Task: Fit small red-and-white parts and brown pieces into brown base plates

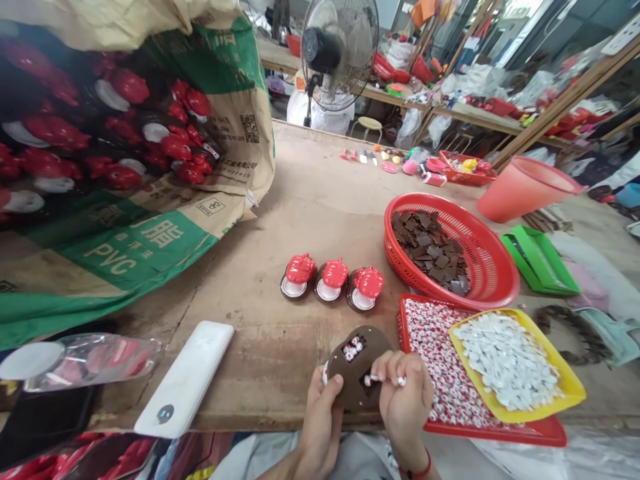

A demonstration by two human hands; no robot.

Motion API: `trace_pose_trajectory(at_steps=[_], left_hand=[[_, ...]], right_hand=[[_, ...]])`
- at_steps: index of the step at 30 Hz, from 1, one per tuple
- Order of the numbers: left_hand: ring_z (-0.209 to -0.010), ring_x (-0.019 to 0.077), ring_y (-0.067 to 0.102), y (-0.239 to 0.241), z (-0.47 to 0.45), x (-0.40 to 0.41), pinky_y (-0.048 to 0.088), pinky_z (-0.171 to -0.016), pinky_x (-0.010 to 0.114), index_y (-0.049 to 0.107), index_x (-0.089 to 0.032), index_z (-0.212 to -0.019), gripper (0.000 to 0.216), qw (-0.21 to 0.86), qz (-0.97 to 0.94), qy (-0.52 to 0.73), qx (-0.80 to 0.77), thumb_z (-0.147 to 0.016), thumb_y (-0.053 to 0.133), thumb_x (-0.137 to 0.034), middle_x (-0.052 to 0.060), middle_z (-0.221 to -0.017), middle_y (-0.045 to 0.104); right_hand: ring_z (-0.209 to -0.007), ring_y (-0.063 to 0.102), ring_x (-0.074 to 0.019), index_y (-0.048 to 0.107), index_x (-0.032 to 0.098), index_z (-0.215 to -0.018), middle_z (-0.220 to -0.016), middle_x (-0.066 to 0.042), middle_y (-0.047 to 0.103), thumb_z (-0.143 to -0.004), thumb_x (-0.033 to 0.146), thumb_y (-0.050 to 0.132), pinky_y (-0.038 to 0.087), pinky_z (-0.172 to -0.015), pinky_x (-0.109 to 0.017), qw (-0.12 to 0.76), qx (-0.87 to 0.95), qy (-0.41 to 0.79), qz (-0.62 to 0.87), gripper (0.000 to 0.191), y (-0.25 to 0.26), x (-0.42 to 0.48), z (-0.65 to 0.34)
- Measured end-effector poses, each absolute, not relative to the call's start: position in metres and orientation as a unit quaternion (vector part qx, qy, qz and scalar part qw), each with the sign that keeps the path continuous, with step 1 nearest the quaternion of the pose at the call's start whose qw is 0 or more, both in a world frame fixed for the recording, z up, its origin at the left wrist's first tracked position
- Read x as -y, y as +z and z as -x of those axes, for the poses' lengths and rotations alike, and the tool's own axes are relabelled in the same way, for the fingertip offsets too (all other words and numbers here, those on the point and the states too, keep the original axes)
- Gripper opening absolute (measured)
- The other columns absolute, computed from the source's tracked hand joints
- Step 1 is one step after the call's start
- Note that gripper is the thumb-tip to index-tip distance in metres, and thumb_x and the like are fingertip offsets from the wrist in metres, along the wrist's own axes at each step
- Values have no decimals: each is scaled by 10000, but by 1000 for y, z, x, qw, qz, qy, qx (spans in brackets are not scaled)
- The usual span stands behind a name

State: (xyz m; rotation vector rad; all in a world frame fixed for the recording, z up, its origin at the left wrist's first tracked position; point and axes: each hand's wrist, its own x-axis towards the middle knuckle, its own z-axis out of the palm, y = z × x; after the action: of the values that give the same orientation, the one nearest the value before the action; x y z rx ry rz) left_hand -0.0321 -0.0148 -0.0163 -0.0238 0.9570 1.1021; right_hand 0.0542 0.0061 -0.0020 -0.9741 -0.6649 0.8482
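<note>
Wooden bench (270,380): brown rounded piece (356,387) (plastic, maybe), red-white beads (351,349) in windows.

A brown shell (353,393) shows red-spotted white beads (351,349); a yellow tray (565,380) holds white flakes (505,360), a red basket (493,267) brown chips (430,250).

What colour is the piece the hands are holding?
The piece is dark brown, best seen in the head view.

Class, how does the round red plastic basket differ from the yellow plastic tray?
The round red plastic basket holds dark brown flat pieces; the yellow plastic tray holds white ones. The basket stands on the wooden bench; the tray rests on a red tray. Both are open plastic containers.
</note>
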Motion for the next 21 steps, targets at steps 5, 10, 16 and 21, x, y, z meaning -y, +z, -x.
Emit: trace_pose_trajectory(at_steps=[5, 10, 16, 21], left_hand=[[-702, 156, 565, -21, 34, 12, 436, -648, 249, 587, -175, -717, 147, 737, 11, 511, -443, -598, 655, -230, -1, -696, 648], [-717, 157, 593, -26, 43, 8, 468, -666, 251, 609, -168, -739, 160, 724, 33, 505, -469, -593, 653, -214, 10, -750, 676], [-783, 182, 622, -30, 57, -7, 506, -681, 260, 606, -167, -916, 271, 725, 78, 485, -482, -646, 584, -169, 24, -756, 697], [-796, 163, 623, -42, 64, -16, 500, -703, 224, 513, -193, -1098, 414, 737, 69, 451, -498, -687, 558, -207, 5, -745, 707]], right_hand=[[-382, 360, -85, 375, 193, -509, -421, 77, 303, -844, 339, 384, 328, -407, -215, 746, 302, 381, 455, 365, 1, -8, -58], [-410, 314, -91, 388, 199, -514, -445, 65, 338, -795, 455, 418, 250, -416, -225, 594, 419, 245, 642, 382, -2, -10, -106], [-641, 484, -183, 511, 202, -659, -658, -29, 525, -790, 464, 377, 365, -594, -307, 273, 574, 73, 769, 322, -17, -14, -174], [-926, 471, -247, 542, 182, -980, -987, -108, 521, -795, 374, 412, 384, -785, -378, 174, 596, -6, 784, 296, -15, -17, -204]])
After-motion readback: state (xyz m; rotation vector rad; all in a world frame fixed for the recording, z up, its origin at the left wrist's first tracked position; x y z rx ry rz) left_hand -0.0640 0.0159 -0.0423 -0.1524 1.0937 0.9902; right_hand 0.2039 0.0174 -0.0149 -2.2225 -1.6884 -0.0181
